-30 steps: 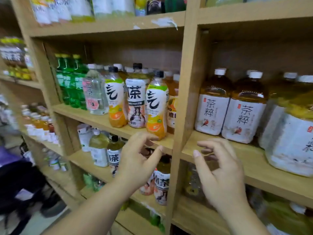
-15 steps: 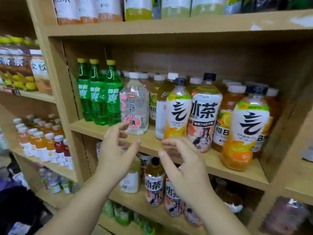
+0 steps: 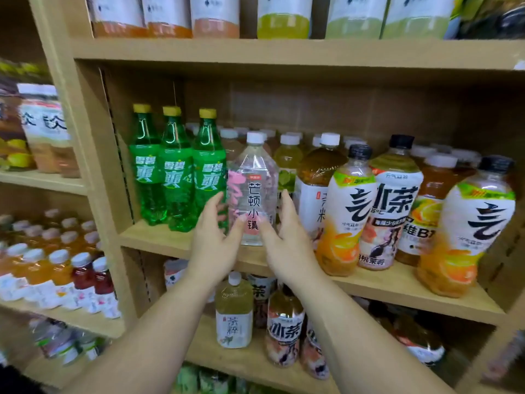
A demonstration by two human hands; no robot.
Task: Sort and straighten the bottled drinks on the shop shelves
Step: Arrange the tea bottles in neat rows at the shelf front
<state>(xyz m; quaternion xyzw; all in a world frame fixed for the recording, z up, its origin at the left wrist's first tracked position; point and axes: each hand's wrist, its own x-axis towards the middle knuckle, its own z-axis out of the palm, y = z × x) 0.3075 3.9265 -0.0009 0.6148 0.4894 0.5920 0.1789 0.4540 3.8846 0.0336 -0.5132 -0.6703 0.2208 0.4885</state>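
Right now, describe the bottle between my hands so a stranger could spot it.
Look at the middle wooden shelf. Right of the three green bottles stands the clear bottle, between the left hand and right hand. Unlike its neighbours, it is colourless, with a pink label.

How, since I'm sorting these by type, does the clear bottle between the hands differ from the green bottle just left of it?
The clear bottle is colourless, white-capped; the green bottle is green, yellow-capped. The clear bottle is shorter and broad-shouldered; the green bottle taller, slim-necked. The clear bottle sits between the left hand and right hand; the green bottle stands outside them. Both stand upright on one shelf.
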